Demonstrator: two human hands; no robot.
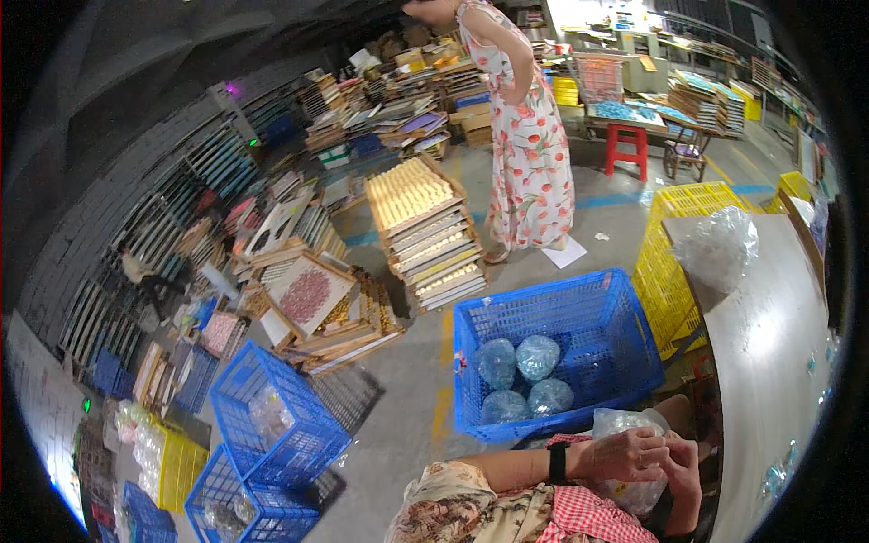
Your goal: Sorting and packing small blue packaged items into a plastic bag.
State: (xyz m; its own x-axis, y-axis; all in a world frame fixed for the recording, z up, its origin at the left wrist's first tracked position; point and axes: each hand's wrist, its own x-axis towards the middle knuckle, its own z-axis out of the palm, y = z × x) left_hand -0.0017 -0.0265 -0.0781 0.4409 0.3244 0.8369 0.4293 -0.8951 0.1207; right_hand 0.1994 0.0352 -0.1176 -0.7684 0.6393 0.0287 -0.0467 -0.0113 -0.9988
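Observation:
Low at the right of the head view, my left hand [632, 454] and my right hand [682, 466] meet with bent fingers pinching a clear plastic bag [625, 420]. Part of the bag shows above my fingers, and more of it bulges below them; my hands hide the middle, and I cannot make out its contents. A black band circles my left wrist. Just beyond my hands stands a large blue crate [597, 403], with several bags of pale blue pieces [538, 357] grouped in its left part.
At my right is a white-topped table [760, 362] with a crumpled plastic bag [717, 249] on it and a yellow crate [665, 271] beside it. Two blue crates [294, 443] stand at left. Stacked trays [412, 195] lie ahead, near a standing person [534, 163] in a floral dress.

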